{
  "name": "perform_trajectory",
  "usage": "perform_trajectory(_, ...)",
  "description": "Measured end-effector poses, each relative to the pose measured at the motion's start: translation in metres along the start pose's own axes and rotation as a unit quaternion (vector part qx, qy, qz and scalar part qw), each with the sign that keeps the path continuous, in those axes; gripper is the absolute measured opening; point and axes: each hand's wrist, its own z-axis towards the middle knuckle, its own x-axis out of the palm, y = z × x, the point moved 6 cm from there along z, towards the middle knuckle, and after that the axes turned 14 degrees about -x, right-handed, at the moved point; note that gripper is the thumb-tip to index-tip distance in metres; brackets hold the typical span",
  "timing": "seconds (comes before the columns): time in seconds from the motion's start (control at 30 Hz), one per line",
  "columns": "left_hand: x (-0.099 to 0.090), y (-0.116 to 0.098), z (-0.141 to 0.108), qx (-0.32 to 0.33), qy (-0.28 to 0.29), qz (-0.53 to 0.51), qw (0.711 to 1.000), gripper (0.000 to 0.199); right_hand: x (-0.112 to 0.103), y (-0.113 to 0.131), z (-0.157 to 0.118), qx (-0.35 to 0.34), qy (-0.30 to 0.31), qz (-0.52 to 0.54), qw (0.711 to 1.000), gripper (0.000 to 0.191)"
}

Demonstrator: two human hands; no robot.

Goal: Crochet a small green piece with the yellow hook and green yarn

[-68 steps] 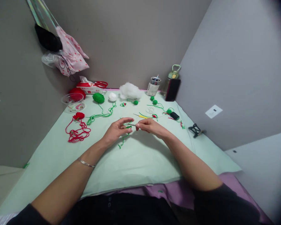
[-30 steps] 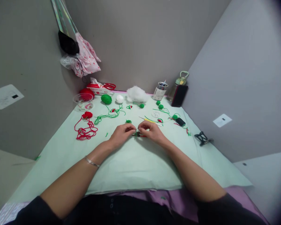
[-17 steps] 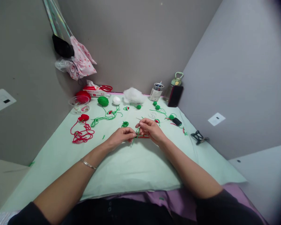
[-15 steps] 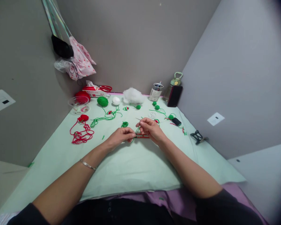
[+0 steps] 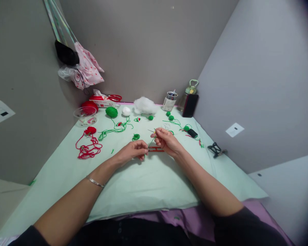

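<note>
My right hand point(image 5: 166, 140) is pinched round a thin needle-like tool point(image 5: 150, 131), whose slim tip points left past the fingertips. Green yarn point(image 5: 151, 141) runs down from those fingers to my left hand point(image 5: 133, 150). The left thumb and fingers press together on the yarn, and a short green end hangs below them. Between and under the hands lies a flat orange-red piece with slots point(image 5: 156, 149). Just beyond my left hand rests a small coil of green yarn point(image 5: 136, 137). Whatever else the fingers cover is hidden.
Red yarn point(image 5: 89, 148) lies tangled at left, near a clear tub point(image 5: 85, 118). Behind are a green yarn ball point(image 5: 111, 112), a white ball point(image 5: 126, 111) and white stuffing point(image 5: 145, 105). A phone point(image 5: 190, 106), black thread spool point(image 5: 192, 133) and black clip point(image 5: 215, 150) stand or lie at right.
My right hand has turned slightly, and the yarn between the hands now looks straighter. My left hand stays pinched in nearly the same place. The whole view has shifted slightly.
</note>
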Motion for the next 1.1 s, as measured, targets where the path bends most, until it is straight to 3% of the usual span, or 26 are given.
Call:
perform_trajectory(0.3,-0.001,0.0,0.0,-0.016,0.011,0.009,1.0,0.035,-0.007,0.011,0.003,-0.029,-0.011,-0.004,1.0,0.042)
perform_trajectory(0.53,-0.012,-0.013,-0.007,0.0,-0.011,-0.018,1.0,0.038,-0.027,0.011,0.01,-0.08,-0.075,-0.121,0.987,0.043)
perform_trajectory(0.63,-0.015,-0.015,-0.008,0.006,-0.017,-0.023,1.0,0.037,-0.056,0.03,0.015,-0.132,-0.144,-0.208,0.958,0.036)
perform_trajectory(0.77,-0.012,-0.013,-0.008,0.009,-0.015,-0.023,1.0,0.034,-0.104,0.068,0.014,-0.189,-0.235,-0.352,0.886,0.033)
perform_trajectory(0.9,-0.009,-0.011,-0.007,0.005,-0.015,-0.016,1.0,0.032,-0.13,0.066,0.02,-0.119,-0.197,-0.485,0.844,0.033)
perform_trajectory(1.0,-0.008,-0.01,-0.006,0.002,-0.013,-0.008,1.0,0.031,-0.132,0.047,0.023,-0.06,-0.143,-0.549,0.821,0.034)
perform_trajectory(1.1,-0.007,-0.008,-0.005,0.0,-0.01,0.0,1.0,0.029,-0.126,0.038,0.023,-0.046,-0.115,-0.587,0.8,0.03)
